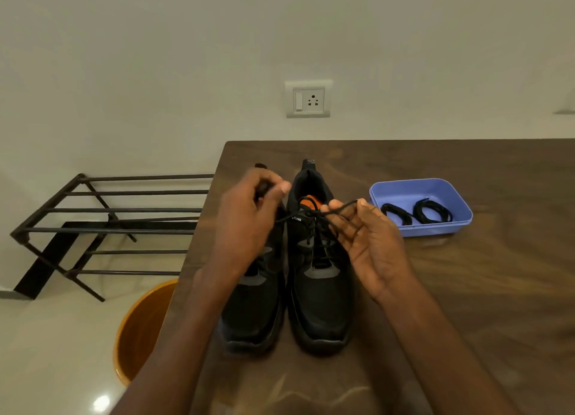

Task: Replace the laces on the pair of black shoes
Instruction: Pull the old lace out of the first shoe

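Two black shoes stand side by side on the brown table (466, 290), toes toward me. The right shoe (320, 305) shows an orange insole and its black lace (317, 228) is threaded through the eyelets. My right hand (370, 243) pinches one lace end, pulled taut up and to the right. My left hand (249, 215) hovers over the left shoe (252, 315), fingers curled round the other lace end, which runs from it to the right shoe. Two coiled black laces (417, 213) lie in a blue tray (401, 189) to the right.
A black metal rack (102, 221) stands on the floor left of the table. An orange-brown round bin (140, 330) sits below the table's left edge. A wall socket (308, 98) is behind the table.
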